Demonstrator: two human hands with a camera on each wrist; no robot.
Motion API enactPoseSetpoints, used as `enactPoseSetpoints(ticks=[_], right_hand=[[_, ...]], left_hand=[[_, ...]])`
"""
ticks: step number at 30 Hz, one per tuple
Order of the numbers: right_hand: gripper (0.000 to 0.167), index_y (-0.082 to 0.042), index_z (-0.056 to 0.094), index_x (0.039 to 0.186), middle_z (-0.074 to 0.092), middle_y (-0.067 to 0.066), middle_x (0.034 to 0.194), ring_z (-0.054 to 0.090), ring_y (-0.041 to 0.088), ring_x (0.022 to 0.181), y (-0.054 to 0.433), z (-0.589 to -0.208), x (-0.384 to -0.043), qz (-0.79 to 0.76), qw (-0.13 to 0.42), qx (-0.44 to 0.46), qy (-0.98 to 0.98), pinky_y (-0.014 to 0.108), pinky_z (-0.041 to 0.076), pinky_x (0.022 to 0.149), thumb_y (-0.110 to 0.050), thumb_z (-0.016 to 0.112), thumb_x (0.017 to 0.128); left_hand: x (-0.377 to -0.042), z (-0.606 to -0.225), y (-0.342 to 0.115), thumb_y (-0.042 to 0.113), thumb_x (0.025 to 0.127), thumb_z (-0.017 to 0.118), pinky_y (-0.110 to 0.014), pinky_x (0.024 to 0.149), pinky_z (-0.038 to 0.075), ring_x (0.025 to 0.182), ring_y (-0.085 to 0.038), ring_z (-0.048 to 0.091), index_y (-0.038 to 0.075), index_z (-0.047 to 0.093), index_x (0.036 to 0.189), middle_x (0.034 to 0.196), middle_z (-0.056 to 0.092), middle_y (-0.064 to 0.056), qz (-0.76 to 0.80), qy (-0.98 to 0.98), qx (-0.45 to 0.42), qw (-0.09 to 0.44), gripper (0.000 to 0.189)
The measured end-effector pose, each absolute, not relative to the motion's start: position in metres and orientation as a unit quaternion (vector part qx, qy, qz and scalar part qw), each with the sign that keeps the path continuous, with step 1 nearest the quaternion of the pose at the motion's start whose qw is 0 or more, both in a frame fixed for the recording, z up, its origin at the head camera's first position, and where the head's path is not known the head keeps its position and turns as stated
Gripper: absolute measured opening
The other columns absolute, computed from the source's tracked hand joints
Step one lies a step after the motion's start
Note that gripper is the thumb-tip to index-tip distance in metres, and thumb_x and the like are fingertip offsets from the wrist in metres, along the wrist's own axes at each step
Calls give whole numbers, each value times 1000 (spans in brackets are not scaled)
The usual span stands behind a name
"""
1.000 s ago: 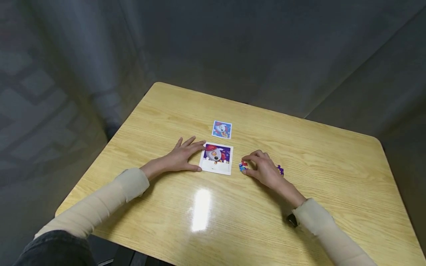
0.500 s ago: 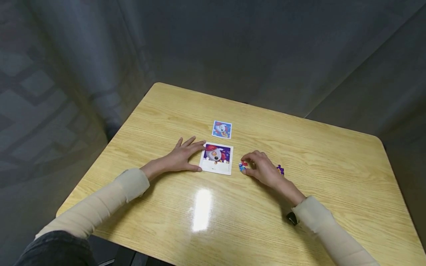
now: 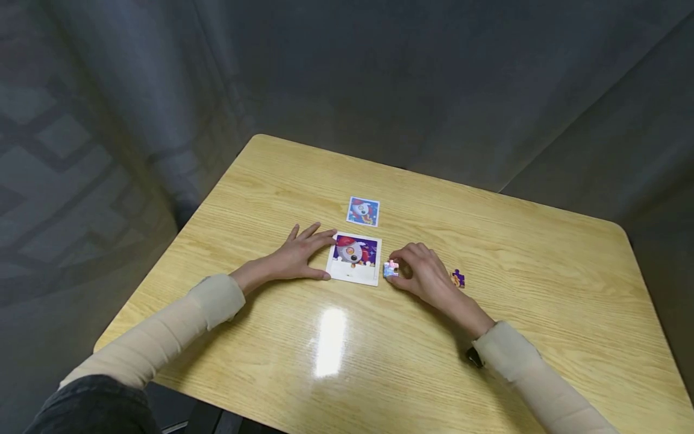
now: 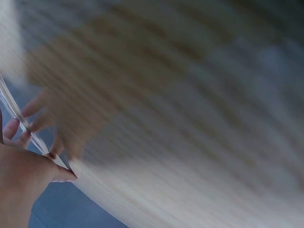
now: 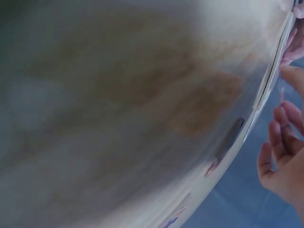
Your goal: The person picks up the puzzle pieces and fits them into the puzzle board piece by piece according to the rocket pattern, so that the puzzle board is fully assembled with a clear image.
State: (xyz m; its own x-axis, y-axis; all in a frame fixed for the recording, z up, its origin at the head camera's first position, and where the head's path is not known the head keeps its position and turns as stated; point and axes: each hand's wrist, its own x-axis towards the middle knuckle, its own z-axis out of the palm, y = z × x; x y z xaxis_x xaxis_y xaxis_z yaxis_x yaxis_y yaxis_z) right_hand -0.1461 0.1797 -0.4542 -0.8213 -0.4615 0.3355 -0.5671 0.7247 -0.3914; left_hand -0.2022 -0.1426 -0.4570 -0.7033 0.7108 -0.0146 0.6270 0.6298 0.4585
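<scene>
A white-framed jigsaw puzzle [image 3: 353,275] lies flat on the table; its upper part shows a cartoon picture, its lower part is bare white. My left hand [image 3: 290,258] spreads its fingers at the puzzle's left edge, thumb and a fingertip touching the frame. Just right of the frame, my right hand [image 3: 425,271] pinches a pink and light-blue jigsaw piece [image 3: 390,269] between thumb and finger. Past that hand lies a purple and orange jigsaw piece [image 3: 458,278], partly covered by it. The right wrist view shows the right hand [image 5: 287,156] edge-on above the table.
A small picture card [image 3: 362,211] with a similar cartoon lies behind the puzzle. The wooden table [image 3: 515,253] has rounded corners, and dark curtains [image 3: 406,84] stand behind it. A light reflection shines near the front.
My right hand has moved slightly left toward the puzzle, and the piece it holds has tilted, now looking paler. My left hand has stayed in place.
</scene>
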Motion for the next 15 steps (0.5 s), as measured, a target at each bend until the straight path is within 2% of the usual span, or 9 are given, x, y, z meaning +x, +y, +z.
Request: enactPoseSetpoints(ticks=[6, 10, 15], right_hand=[[42, -8, 68, 107, 63, 4, 95, 50, 17, 83, 166, -452, -151, 260, 148, 299, -906, 32, 40, 68, -28, 84, 73], [43, -7, 68, 108, 62, 4, 95, 50, 17, 86, 153, -450, -153, 263, 140, 298, -907, 33, 41, 70, -29, 83, 74], [43, -8, 68, 110, 61, 3, 93, 48, 17, 83, 137, -449, -156, 265, 131, 295, -909, 32, 39, 67, -30, 82, 76]], left_hand=[[-203, -458, -143, 54, 82, 70, -64, 111, -4, 147, -35, 6, 15, 42, 145, 159, 24, -3, 213, 899, 370, 99, 79], [-203, -460, -143, 54, 82, 70, -64, 111, -4, 147, -34, 5, 15, 42, 145, 159, 24, -2, 209, 900, 369, 99, 79], [-204, -462, -143, 55, 82, 69, -63, 111, -4, 147, -33, 5, 16, 41, 145, 159, 23, -1, 202, 903, 367, 97, 79]])
